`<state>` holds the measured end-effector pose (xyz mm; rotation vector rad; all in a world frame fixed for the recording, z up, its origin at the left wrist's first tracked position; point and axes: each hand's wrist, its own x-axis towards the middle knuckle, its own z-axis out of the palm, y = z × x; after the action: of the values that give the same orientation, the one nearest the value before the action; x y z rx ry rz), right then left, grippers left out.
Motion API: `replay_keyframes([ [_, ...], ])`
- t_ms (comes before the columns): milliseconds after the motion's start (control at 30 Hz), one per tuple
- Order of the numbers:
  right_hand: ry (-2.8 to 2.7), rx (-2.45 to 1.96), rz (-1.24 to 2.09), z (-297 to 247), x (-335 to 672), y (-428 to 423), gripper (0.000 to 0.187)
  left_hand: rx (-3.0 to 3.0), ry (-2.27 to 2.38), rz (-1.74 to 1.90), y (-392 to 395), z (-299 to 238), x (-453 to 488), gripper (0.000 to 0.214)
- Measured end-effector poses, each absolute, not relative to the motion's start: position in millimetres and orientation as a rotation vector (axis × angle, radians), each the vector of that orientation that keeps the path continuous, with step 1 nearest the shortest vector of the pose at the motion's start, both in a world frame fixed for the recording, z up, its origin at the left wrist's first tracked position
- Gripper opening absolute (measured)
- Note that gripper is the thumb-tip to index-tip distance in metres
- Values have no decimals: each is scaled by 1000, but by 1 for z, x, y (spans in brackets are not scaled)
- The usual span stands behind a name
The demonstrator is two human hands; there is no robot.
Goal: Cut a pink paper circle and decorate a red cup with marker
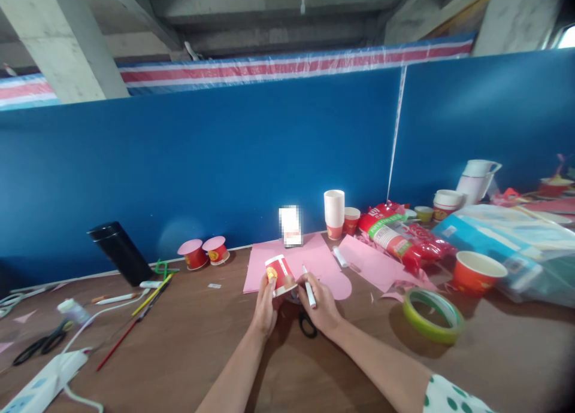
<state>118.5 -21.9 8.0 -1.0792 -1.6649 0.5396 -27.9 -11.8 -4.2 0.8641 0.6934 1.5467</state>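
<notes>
My left hand point(265, 310) is closed round a red and white paper cup point(279, 274), which lies tilted with its bottom toward me over a pink paper sheet point(291, 260). My right hand point(320, 308) pinches a white marker point(309, 288) beside the cup, tip pointing up and away. Black scissors point(307, 325) lie on the table under my right hand, partly hidden. A white cap or short marker point(340, 257) rests on the pink paper to the right.
A brown table point(188, 347) runs along a blue partition point(224, 161). Two overturned red cups point(204, 252) and a black cylinder point(120, 252) stand at the left, with pencils, scissors point(42, 342) and a power strip point(38, 386). A green tape roll point(432, 315), a red cup point(476, 272) and a cup stack point(334, 214) are right.
</notes>
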Motion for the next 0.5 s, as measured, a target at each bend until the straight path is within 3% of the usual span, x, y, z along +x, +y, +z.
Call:
replay_keyframes([
  [300, -1636, -1037, 606, 8, 116, -23, 9, 833, 688, 1503, -13, -6, -30, 36],
  [500, -1620, -1026, 656, 6, 116, -23, 11, 773, 716, 1492, -12, -11, -31, 41],
])
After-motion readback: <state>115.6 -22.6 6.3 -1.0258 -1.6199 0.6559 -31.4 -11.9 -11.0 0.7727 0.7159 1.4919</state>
